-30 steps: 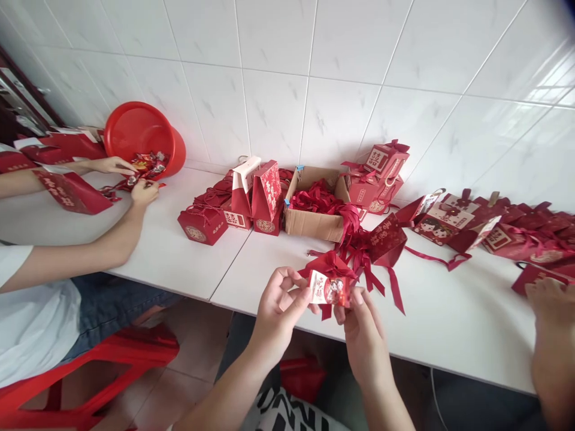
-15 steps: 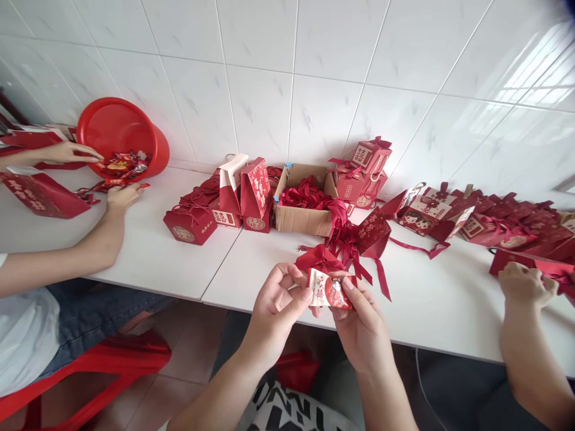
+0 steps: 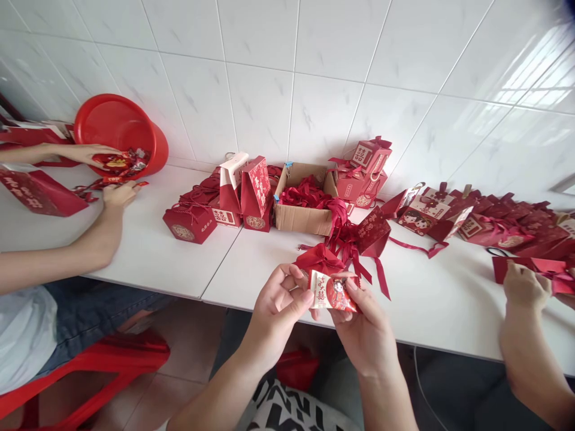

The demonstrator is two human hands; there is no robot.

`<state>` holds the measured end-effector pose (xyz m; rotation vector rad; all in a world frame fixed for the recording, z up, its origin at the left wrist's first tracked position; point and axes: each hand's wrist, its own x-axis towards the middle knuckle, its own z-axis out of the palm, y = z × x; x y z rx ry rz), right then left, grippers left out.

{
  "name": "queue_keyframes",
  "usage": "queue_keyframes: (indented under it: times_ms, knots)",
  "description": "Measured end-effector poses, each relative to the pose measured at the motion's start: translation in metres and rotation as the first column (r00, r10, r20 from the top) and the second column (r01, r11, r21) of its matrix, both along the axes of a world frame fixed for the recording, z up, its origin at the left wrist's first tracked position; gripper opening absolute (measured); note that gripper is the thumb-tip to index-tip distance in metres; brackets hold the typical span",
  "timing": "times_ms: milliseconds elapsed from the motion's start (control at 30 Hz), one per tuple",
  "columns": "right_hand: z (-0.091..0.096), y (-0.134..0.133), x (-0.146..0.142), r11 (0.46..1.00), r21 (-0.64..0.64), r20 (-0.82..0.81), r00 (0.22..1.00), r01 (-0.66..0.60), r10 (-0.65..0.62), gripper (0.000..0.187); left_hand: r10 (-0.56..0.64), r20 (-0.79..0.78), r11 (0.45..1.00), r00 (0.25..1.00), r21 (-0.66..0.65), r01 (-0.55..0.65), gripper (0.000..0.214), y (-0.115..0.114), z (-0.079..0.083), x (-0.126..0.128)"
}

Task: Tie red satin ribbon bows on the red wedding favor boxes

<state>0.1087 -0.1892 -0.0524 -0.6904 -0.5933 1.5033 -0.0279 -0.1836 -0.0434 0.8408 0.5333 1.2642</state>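
Observation:
Between my two hands is a small red and white candy packet with printed lettering and a cartoon figure. My left hand pinches its white end between thumb and fingers. The red end is gripped by my right hand, thumb on top. Just behind the packet a red gift box with a ribbon bow sits on the white table. Beyond it, loose red ribbons trail from a cardboard box.
Finished-looking red gift boxes stand left of the cardboard box, others to its right. A tipped red bucket holds wrapped sweets at far left, where a co-worker's hands reach. Another person's hand works at right.
My right thumb has shifted slightly right, so more of the packet's printed figure shows. The co-worker's upper hand at left has moved further into the bucket.

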Motion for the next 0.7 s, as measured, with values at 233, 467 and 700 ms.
queue_keyframes:
  times_ms: [233,467,700]
  knots:
    - [0.0017,-0.0002,-0.0016,0.997,0.071,0.037,0.999,-0.001,-0.002,0.012,0.013,0.013,0.999,1.0,-0.037,-0.013,0.028,0.0002,-0.0004,-0.0006]
    - [-0.0025,-0.0023,-0.0004,0.995,0.097,0.089,0.995,0.031,-0.04,0.015,-0.011,0.02,1.0,1.0,0.019,0.01,0.021,-0.0008,-0.0044,-0.0032]
    - [-0.0073,0.0005,-0.0032,0.997,0.076,0.127,0.991,0.022,-0.032,0.016,-0.041,0.043,0.998,0.998,0.039,0.039,0.02,-0.0036,-0.0073,-0.0057]
